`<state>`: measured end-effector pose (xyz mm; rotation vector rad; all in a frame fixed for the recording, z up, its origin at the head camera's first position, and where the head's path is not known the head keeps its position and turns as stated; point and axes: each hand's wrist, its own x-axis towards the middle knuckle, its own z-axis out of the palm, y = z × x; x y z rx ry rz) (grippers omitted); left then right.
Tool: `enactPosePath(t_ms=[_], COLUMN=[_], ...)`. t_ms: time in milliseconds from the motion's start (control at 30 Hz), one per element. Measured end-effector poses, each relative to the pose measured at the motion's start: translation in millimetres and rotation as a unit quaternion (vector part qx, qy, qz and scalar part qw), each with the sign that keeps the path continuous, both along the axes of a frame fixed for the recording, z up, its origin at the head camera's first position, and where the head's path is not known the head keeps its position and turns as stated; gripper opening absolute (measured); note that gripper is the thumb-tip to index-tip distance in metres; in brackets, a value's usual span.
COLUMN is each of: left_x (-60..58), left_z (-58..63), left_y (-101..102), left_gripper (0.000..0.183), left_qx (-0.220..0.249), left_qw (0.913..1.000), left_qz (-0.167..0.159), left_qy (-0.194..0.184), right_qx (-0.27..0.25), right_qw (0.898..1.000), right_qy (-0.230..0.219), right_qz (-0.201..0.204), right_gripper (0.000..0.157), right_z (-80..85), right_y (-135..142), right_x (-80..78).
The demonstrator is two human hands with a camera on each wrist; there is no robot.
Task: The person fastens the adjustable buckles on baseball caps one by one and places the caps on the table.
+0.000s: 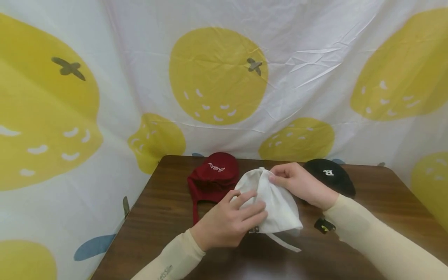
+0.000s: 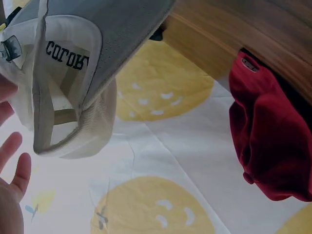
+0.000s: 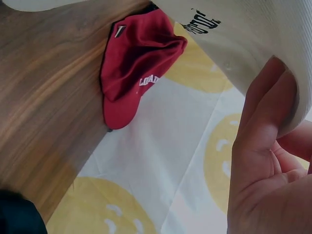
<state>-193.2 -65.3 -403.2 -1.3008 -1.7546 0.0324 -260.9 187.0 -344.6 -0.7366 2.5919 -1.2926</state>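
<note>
A white baseball cap (image 1: 280, 210) with dark lettering is raised above the table, its strap hanging down in the head view. My right hand (image 1: 301, 182) pinches the cap's fabric near the top. In the right wrist view, that hand's fingers (image 3: 268, 107) curl at the edge of the cap. Spread fingers on my left hand (image 1: 231, 221) lie in front of the cap's left side; whether they touch it I cannot tell. From the left wrist, the cap's greyish brim (image 2: 117, 39) and its hollow inside show.
A red cap (image 1: 218, 182) lies behind the left hand on the brown wooden table (image 1: 157, 217). Behind the right hand is a black cap (image 1: 329, 177) with a white letter. A lemon-print cloth (image 1: 140, 58) hangs along the table's far edge.
</note>
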Motion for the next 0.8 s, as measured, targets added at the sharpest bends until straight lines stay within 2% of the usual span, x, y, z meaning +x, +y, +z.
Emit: enactPosePath(t_ms=[133, 300, 400, 667, 800], left_x=[-0.1, 0.1, 1.7, 9.4, 10.7], left_z=[-5.9, -7.8, -7.3, -0.4, 2.2], left_y=[0, 1, 2, 2, 1], left_gripper=[0.034, 0.021, 0.019, 0.027, 0.021], left_qx=[-0.019, -0.016, -0.019, -0.037, -0.051], left_qw=[0.9998, 0.9986, 0.9982, 0.9989, 0.9982], left_qz=[0.005, -0.026, -0.036, -0.016, -0.001], left_qy=[0.009, 0.044, 0.044, 0.022, 0.031], right_qx=[-0.01, -0.021, -0.023, -0.012, -0.009], right_qw=[1.0, 0.999, 0.999, 1.0, 1.0], right_qy=[-0.018, -0.03, -0.03, -0.017, -0.011], right_qz=[0.007, 0.006, 0.001, -0.008, -0.012], right_gripper=[0.015, 0.017, 0.018, 0.019, 0.017], right_z=[-4.2, -5.4, -6.3, -10.4, -12.2], right_y=[2, 5, 7, 10, 10], right_x=[-2.3, -4.9, -7.1, -13.8, -15.7])
